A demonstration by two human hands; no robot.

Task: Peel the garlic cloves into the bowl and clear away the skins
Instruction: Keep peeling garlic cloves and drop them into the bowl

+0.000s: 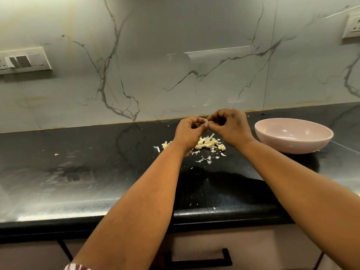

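While both hands meet above the bench [97, 182], they pinch one garlic clove [206, 121].
Left hand [190, 133] and right hand [230, 126]: fingers curled, grip tight on it. Clove pile [209, 144] and skins [206, 159] below; bowl [293, 135] right.

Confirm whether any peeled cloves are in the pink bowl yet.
No: the pink bowl shows only its bare inside, with no garlic in it.

Beyond my hands rises a marble-veined wall [175, 65], with a switch plate [23, 60] far to their left and another socket plate [352, 26] up right. Below my forearms, a drawer handle [202, 259] sits under the black counter [78, 172].
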